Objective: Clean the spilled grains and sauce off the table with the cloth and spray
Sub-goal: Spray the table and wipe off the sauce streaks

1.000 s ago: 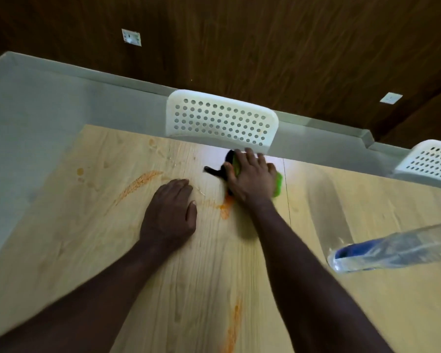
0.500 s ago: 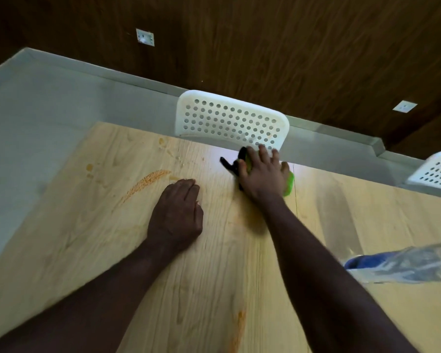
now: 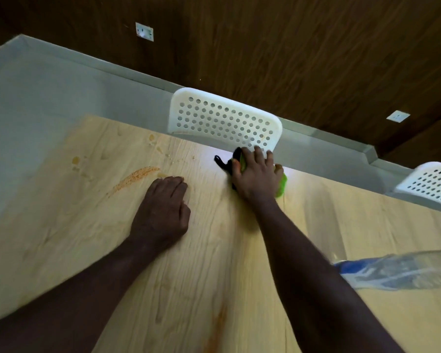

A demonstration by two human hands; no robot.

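My right hand presses flat, fingers spread, on a green cloth with a black edge, close to the table's far edge. Bent at the knuckles and holding nothing, my left hand rests on the light wooden table. An orange sauce streak with grains in it lies just left of that hand's fingertips. Small sauce drops and scattered grains sit further out. Another sauce smear runs near the front edge. The clear spray bottle with a blue label lies on its side at the right.
A white perforated chair back stands right behind the far table edge, close to my right hand. A second white chair is at the far right. Grey floor lies to the left and a dark wood wall beyond.
My right hand has pushed the cloth away toward the far edge, and the orange smear beside it is gone. My left hand has stayed in place, its fingers bent more.
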